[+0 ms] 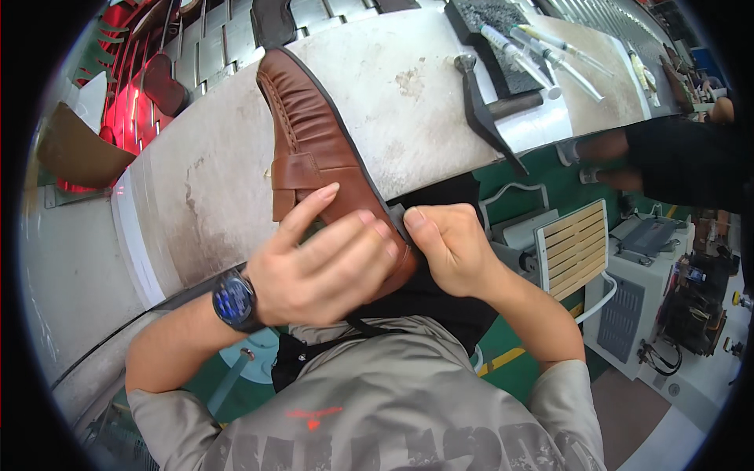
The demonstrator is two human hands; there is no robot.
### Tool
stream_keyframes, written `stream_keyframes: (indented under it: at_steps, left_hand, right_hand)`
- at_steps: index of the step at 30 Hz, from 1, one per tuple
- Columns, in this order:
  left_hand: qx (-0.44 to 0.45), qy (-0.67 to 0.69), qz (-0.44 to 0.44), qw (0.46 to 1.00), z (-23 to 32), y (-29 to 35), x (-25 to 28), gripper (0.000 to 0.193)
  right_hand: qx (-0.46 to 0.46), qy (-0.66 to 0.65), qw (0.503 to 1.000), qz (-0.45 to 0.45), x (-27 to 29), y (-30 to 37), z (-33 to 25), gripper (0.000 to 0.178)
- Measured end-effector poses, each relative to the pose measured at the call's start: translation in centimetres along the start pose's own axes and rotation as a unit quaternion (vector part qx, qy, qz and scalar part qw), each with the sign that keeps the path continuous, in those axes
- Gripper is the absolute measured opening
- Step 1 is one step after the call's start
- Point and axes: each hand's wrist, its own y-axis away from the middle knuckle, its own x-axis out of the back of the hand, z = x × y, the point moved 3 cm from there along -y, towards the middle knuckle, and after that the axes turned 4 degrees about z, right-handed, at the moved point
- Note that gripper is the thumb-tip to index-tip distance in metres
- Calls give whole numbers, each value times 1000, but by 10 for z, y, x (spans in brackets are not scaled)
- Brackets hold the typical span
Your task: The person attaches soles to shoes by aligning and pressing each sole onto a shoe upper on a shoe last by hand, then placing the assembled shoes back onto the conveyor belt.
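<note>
the shoe (318,129) lies at the near edge of the bench (400,118), seemingly on its side, toe pointing away, its heel end reaching past the edge towards the wearer. the sole edge faces the right hand (455,247), presumably to leave that side accessible. the right thumb and bent forefinger are closed on a small dark piece (398,217) against the sole edge near the heel. the left hand (322,275) lies over the rear of the upper, forefinger extended below the strap (297,171), other fingers curled and blurred; it appears to steady the shoe, though whether it presses cannot be told. the shoe's opening is covered by this hand, so its contents cannot be verified. containers noted: syringes (518,59) leaning on a black block (491,39), nozzle direction unconfirmed; one looks yellowish inside, the others pale, fill levels unreadable. the block probably serves as their rest. a hammer (477,110) lies beside the block, likely parked within reach of the right hand.
</note>
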Motion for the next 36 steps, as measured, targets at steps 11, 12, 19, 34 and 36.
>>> stream_keyframes:
  at_steps: [11, 12, 19, 34, 36]
  left_hand:
    - [-13, 21, 21, 999, -9, -2, -11, 31]
    - [-6, 28, 15, 999, -9, -4, -11, 31]
    - [-1, 36, 14, 999, -3, -9, -16, 20]
    - [-25, 4, -61, 998, -17, -34, 6, 33]
    - [8, 93, -39, 995, -21, -33, 13, 55]
  right_hand:
    - [37, 82, 992, -91, 9, -17, 4, 45]
    - [35, 82, 992, -95, 11, -19, 4, 45]
    - [67, 211, 967, -125, 17, -18, 1, 40]
    - [228, 223, 945, 72, 10, 23, -17, 99]
    - [213, 184, 951, 130, -9, 24, 2, 99]
